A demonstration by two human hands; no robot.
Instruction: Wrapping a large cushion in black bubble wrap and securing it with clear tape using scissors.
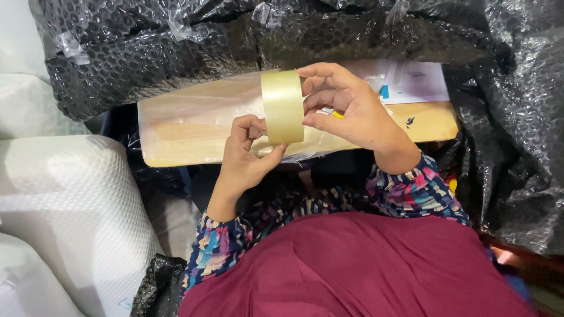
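A wide roll of yellowish clear packing tape (282, 106) stands on edge between both my hands. My left hand (244, 157) pinches its lower rim from below with thumb and fingers. My right hand (346, 105) grips the roll's right side, fingers curled over the top edge and thumb on the side. Behind the roll lies a flat parcel wrapped in clear plastic (194, 126), tan coloured, with a white paper label (411, 79) at its right end.
Black bubble wrap (176, 47) covers the top and right of the view. A white foam-wrap roll (64, 199) lies at the left. My patterned sleeves and maroon garment (352, 270) fill the lower middle.
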